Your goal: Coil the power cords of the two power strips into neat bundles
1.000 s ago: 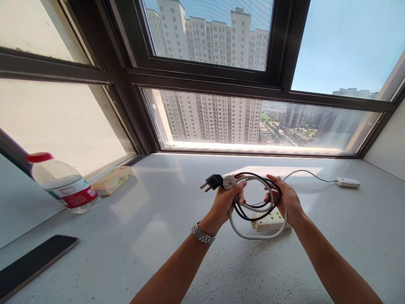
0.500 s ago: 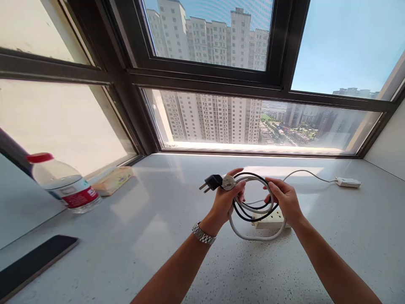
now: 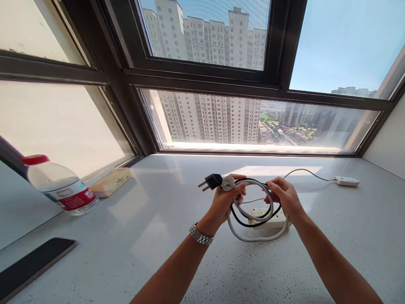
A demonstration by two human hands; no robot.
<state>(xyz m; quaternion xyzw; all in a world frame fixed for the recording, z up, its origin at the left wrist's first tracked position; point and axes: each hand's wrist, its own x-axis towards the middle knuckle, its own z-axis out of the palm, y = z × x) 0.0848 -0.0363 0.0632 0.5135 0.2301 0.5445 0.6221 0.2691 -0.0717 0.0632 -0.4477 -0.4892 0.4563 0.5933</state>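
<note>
Looped black and white cables (image 3: 253, 218) hang between my two hands above the speckled white sill. My left hand (image 3: 226, 198) is closed round the left side of the loops. A black plug (image 3: 214, 181) with its pins pointing left sticks out past that hand, beside a round pale plug (image 3: 228, 183). My right hand (image 3: 286, 198) pinches the right side of the coil between thumb and fingers. Behind and below the loops, a white power strip (image 3: 275, 219) lies on the sill, partly covered by the cables and my right hand.
A water bottle (image 3: 68, 190) with a red cap stands at the left, next to a tissue pack (image 3: 110, 182). A dark phone (image 3: 34, 266) lies at the lower left. A small white box (image 3: 346, 181) on a thin cord rests at the right, below the window frame (image 3: 253, 153).
The black cable's loops have shifted a little and spread slightly wider to the right. Both hands keep their hold on the coil. The view has moved slightly.
</note>
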